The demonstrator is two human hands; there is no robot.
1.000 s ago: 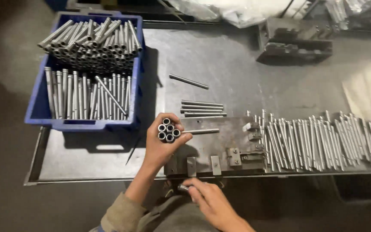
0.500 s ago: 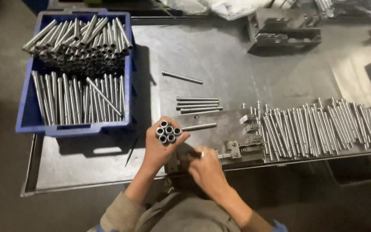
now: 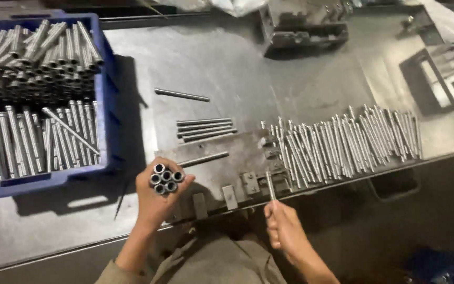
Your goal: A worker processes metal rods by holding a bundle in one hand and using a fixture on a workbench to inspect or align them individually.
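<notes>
Left hand (image 3: 156, 202) clenched around a bundle of short metal tubes (image 3: 165, 179), held upright, open ends facing up, above the near edge of the desk (image 3: 227, 63). Right hand (image 3: 285, 229) grips a single thin metal rod (image 3: 270, 185) by its lower end, tip pointing at the flat metal jig plate (image 3: 222, 168). One rod (image 3: 203, 159) lies on that plate. Row of loose rods (image 3: 342, 142) spread to the right, four rods (image 3: 206, 129) behind the plate. Blue crate (image 3: 109, 105) full of tubes at left.
</notes>
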